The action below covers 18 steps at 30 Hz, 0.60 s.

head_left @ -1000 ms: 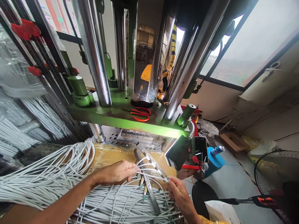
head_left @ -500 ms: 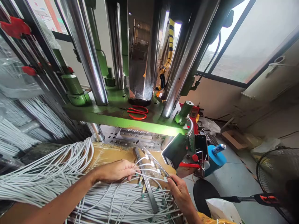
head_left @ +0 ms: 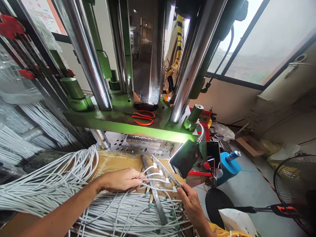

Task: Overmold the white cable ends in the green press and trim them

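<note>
1. Head view, lower centre: we see the left hand (head_left: 130, 179), its fingers pinched together on several thin white cables (head_left: 158, 180).
2. Right of lower centre: we record the right hand (head_left: 191, 199), thumb and fingers clamped on the near end of a slim grey metal strip (head_left: 165, 169); white plastic connectors (head_left: 161, 172) sit along it.
3. Bottom centre: we note a dark grey metal bar (head_left: 159, 207) slanting over heaped white cables.
4. Mid-frame: red-handled pliers (head_left: 138, 116) on a green steel plate (head_left: 111, 120).
</note>
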{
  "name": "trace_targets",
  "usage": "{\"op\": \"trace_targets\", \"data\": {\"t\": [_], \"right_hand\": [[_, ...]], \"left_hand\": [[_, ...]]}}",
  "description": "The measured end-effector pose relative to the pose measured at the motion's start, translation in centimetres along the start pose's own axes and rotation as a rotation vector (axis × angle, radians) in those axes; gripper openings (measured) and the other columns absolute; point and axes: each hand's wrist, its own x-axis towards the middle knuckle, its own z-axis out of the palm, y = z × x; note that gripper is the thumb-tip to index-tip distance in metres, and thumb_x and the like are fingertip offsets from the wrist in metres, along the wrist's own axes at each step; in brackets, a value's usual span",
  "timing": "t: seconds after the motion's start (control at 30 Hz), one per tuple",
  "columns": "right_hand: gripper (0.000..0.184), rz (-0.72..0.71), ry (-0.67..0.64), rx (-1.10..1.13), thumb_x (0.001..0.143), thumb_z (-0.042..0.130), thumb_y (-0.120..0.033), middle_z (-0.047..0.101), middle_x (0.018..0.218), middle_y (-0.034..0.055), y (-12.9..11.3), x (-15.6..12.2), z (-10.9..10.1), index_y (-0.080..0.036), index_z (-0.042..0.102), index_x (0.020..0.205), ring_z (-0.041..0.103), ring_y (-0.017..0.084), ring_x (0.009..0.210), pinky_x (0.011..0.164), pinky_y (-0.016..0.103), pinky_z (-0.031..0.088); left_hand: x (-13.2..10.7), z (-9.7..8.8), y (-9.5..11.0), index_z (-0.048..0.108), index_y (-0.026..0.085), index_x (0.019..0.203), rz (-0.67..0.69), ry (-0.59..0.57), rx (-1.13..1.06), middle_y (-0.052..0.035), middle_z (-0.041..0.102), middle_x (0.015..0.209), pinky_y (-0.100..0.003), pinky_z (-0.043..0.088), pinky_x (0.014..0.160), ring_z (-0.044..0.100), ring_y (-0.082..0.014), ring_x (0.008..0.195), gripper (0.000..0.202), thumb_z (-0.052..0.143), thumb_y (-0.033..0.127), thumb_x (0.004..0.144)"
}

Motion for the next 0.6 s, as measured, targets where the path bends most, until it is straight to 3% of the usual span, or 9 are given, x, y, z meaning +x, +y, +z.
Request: {"op": "trace_targets", "data": {"t": [0.1, 0.2, 0.3, 0.4, 0.5, 0.6], "right_hand": [[0.036, 0.008, 0.012, -0.028, 0.092, 0.045, -0.05, 0.058, 0.077, 0.0005, 0.2, -0.1, 0.0, -0.018, 0.061, 0.088, 0.054, 0.018, 0.077, 0.072, 0.025, 0.041], [0.037, -0.001, 0.02, -0.087, 0.092, 0.043, -0.05, 0.059, 0.077, 0.0007, 0.5, -0.1, 0.1, -0.018, 0.061, 0.086, 0.055, 0.018, 0.079, 0.072, 0.025, 0.04], [0.038, -0.007, 0.027, -0.141, 0.093, 0.042, -0.05, 0.061, 0.079, 0.0015, 0.4, -0.1, 0.2, -0.018, 0.06, 0.084, 0.056, 0.018, 0.078, 0.071, 0.024, 0.041], [0.037, -0.018, 0.073, -0.217, 0.094, 0.039, -0.049, 0.063, 0.083, 0.0024, 0.1, 0.0, 0.4, -0.019, 0.061, 0.089, 0.057, 0.017, 0.074, 0.07, 0.025, 0.041], [0.036, -0.054, 0.125, -0.385, 0.096, 0.037, -0.046, 0.063, 0.08, 0.0034, 0.2, 0.5, 1.0, -0.019, 0.061, 0.088, 0.057, 0.018, 0.074, 0.071, 0.027, 0.041], [0.034, -0.085, 0.115, -0.535, 0.097, 0.036, -0.039, 0.064, 0.084, 0.0068, 0.6, 1.4, 1.7, -0.019, 0.063, 0.095, 0.059, 0.021, 0.08, 0.076, 0.03, 0.043]], "left_hand": [[0.0, -0.1, 0.6, 0.068, 0.015, 0.098, 0.016, -0.092, -0.074, 0.002, 0.056, 0.065, -0.02, 0.032, 0.053, 0.045, -0.0109, 0.056, 0.029, 0.046, 0.029, 0.085], [0.5, 0.2, 1.0, 0.065, 0.015, 0.105, -0.017, -0.061, -0.257, 0.0002, 0.061, 0.075, -0.019, 0.033, 0.054, 0.049, -0.0114, 0.06, 0.031, 0.053, 0.031, 0.082], [1.3, 1.1, 1.0, 0.064, 0.012, 0.091, -0.061, -0.021, -0.396, -0.003, 0.062, 0.076, -0.02, 0.031, 0.05, 0.047, -0.0111, 0.057, 0.035, 0.052, 0.045, 0.084], [1.5, 2.5, 1.1, 0.058, 0.013, 0.073, -0.06, 0.114, -0.379, 0.0006, 0.051, 0.062, -0.023, 0.026, 0.05, 0.038, -0.0101, 0.053, 0.045, 0.046, 0.054, 0.087], [0.7, 4.2, 1.6, 0.055, 0.015, 0.07, -0.021, 0.134, -0.348, 0.0038, 0.039, 0.058, -0.024, 0.024, 0.052, 0.033, -0.0105, 0.055, 0.044, 0.044, 0.053, 0.089], [0.1, 5.2, 1.8, 0.054, 0.015, 0.066, -0.029, 0.149, -0.35, 0.0037, 0.04, 0.058, -0.024, 0.027, 0.054, 0.036, -0.011, 0.057, 0.042, 0.045, 0.049, 0.089]]}}
